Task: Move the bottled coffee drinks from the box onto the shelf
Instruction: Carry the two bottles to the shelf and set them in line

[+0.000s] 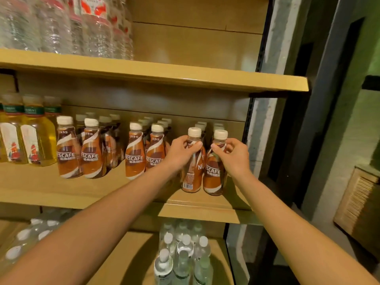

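Brown coffee bottles line the shelf (pixel 82 194). Left hand (pixel 181 151) wraps one bottle (pixel 192 175) near the front edge, label turned sideways; right hand (pixel 234 155) pinches its neighbour (pixel 213 175) at the neck. They're touching, so twisting either could tip both off. Box isn't visible.

Bare shelf board (pixel 37 188) lies open before the coffee bottles (pixel 90 149), while the upper shelf (pixel 156 76) overhangs them.

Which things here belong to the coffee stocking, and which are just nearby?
Job: left hand and right hand, each on a coffee bottle; middle shelf.
Nearby: yellow drink bottles, water bottles above and below.
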Demonstrator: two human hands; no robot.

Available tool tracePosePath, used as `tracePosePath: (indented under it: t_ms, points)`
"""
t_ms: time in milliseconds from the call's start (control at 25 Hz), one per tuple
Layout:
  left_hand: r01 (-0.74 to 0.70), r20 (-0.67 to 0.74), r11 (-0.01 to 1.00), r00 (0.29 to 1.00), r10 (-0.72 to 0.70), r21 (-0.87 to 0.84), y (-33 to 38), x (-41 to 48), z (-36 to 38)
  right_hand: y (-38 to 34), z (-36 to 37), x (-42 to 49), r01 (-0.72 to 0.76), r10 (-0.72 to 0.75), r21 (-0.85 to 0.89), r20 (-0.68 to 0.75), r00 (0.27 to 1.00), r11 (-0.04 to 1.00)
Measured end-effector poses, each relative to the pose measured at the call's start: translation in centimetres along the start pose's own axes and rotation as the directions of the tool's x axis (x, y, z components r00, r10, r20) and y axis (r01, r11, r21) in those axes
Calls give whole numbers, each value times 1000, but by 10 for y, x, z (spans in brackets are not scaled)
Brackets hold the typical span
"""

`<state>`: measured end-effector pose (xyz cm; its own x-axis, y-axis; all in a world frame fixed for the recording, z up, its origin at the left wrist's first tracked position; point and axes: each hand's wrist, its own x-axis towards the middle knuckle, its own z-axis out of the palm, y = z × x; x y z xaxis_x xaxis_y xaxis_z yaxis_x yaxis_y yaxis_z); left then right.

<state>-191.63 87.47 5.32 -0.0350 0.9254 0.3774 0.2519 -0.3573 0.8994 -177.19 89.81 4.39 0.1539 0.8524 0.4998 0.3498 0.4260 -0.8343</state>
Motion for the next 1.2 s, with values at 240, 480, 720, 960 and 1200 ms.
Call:
tracePosePath:
  t_ms: [240, 480, 720, 960, 1200]
  points:
    - [6, 153, 1000, 988, -1, -29, -15, 17, 7, 17, 0, 8, 26, -26, 1, 19, 999, 1000]
    - [-39, -113, 972, 991, 67, 234, -52, -2, 24, 33, 0, -8, 43, -47, 33, 117, 992, 999]
    - [72, -158, 967, 987, -34, 244, -78, -9, 25, 62, 8, -29, -17, 28, -79, 142, 990, 997]
    - [35, 7, 996, 999, -36, 78, -85, -10, 11, 71, 3, -29, -73, 91, -112, 162, 983, 991]
    - [-49, -41, 917, 997, 71, 396, -85, -17, 16, 82, 3, -28, -31, 71, -225, 171, 983, 974]
